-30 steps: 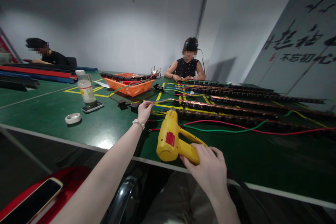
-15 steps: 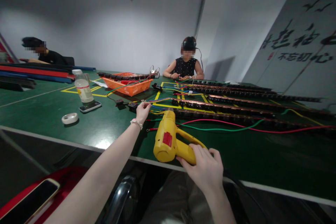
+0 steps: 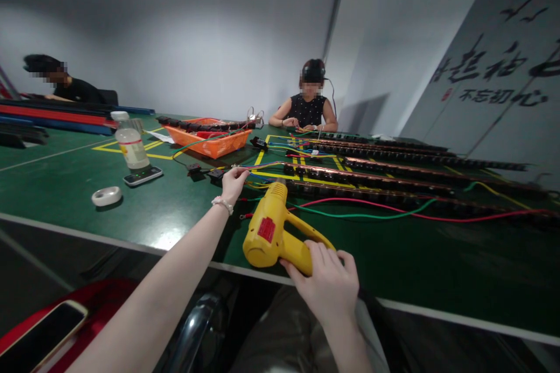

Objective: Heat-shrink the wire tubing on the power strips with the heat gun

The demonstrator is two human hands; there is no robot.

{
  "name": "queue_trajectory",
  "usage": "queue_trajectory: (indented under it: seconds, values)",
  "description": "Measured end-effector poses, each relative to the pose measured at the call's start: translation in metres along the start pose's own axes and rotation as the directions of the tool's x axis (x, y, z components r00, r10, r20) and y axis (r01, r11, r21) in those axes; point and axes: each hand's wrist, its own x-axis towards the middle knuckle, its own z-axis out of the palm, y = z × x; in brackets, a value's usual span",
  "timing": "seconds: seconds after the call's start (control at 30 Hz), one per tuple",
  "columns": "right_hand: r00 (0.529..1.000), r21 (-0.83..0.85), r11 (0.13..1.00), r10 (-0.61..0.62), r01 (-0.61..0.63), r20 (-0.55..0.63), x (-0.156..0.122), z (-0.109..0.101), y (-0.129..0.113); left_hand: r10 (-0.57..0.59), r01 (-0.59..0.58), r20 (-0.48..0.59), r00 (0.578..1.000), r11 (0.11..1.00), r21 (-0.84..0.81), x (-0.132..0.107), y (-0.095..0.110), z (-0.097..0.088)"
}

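My right hand (image 3: 328, 277) is wrapped round the handle of a yellow heat gun (image 3: 266, 230), its nozzle pointing away from me toward the wiring. Further forward, my left hand (image 3: 234, 183) pinches thin coloured wires (image 3: 269, 165) between thumb and fingers. Those wires run to a long black bar with copper-coloured edging (image 3: 324, 173). Just left of the pinch lie small black connectors (image 3: 195, 171) on the green table (image 3: 184, 210). A red lead with a ring terminal (image 3: 247, 217) rests close to the heat gun. The exact spot gripped by my left fingertips is partly hidden.
An orange basket (image 3: 214, 147) holding parts stands beyond my left hand. At left are a bottle (image 3: 132, 145), a black device (image 3: 143, 176) and a white ring-shaped object (image 3: 107, 196). Green and red cables (image 3: 371, 215) cross the right side. One person (image 3: 308, 111) sits opposite, another (image 3: 74, 88) far left.
The heat gun and my right hand have shifted slightly left. My left hand still pinches the wires, and the whole view has moved a little.
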Motion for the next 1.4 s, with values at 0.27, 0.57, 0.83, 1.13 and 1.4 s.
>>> queue_trajectory:
  seconds: [0.27,0.57,0.83,1.13,1.4]
  values:
    - [0.999,0.028,1.0,0.013,-0.014,0.038,0.002,0.008,-0.021,0.027,-0.027,-0.007,1.0,0.999,-0.017,0.0,0.007,0.0]
    - [0.999,0.058,0.998,-0.007,0.004,0.053,0.004,0.018,-0.037,-0.05,0.051,0.028,0.998,0.997,-0.054,0.004,0.006,-0.006]
    - [0.999,0.07,0.997,-0.04,0.039,0.022,0.009,0.024,-0.045,-0.125,0.134,0.094,0.988,0.987,-0.092,0.005,0.004,-0.01]
    - [0.995,0.102,0.994,-0.048,0.039,0.087,0.015,0.028,-0.05,-0.104,0.115,0.138,0.985,0.991,-0.074,0.01,0.002,-0.017]
    - [0.996,0.108,0.992,-0.064,0.057,0.065,0.013,0.027,-0.04,-0.085,0.091,0.096,0.992,0.993,-0.069,0.006,0.002,-0.012]
